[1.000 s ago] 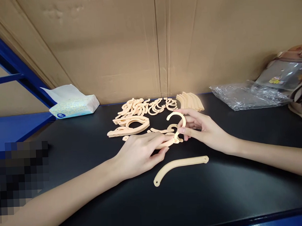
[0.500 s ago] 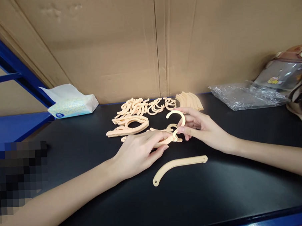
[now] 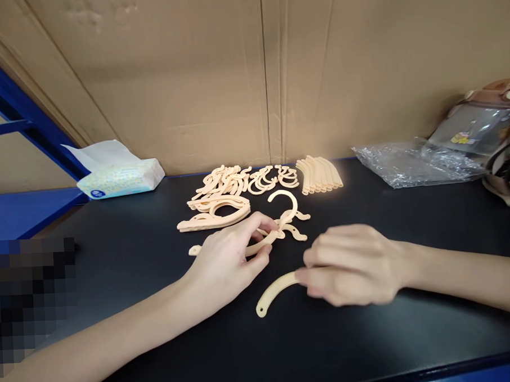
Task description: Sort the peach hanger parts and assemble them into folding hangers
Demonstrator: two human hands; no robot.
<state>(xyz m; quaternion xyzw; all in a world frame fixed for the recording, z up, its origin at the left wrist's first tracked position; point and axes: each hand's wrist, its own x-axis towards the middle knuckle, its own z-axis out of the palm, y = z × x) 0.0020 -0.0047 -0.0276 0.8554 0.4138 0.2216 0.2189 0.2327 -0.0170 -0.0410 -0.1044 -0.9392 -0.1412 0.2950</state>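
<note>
My left hand (image 3: 230, 257) pinches a beige hanger arm (image 3: 261, 245) between thumb and fingers, above the black tabletop. Joined to its right end is a curved hanger hook (image 3: 295, 203) that opens to the left. My right hand (image 3: 351, 265), a little blurred, has its fingers closed over the right end of a second hanger arm (image 3: 274, 290). That arm's left end, with a small hole, lies on the tabletop; its other end is hidden under the fingers. Just behind the left hand lie more beige hanger pieces (image 3: 297, 232), partly covered.
Folded hangers (image 3: 230, 203) lie stacked behind my left hand. Farther back are piles of small curved pieces (image 3: 223, 181), hooks (image 3: 263, 181) and a row of hanger arms (image 3: 319, 174). A tissue pack (image 3: 121, 177) sits left, a clear plastic bag (image 3: 418, 161) right, before a cardboard wall (image 3: 191, 75).
My right hand has let go of the hook and moved down and toward me onto the loose hanger arm. My left hand, with the hook and arm, has shifted slightly left.
</note>
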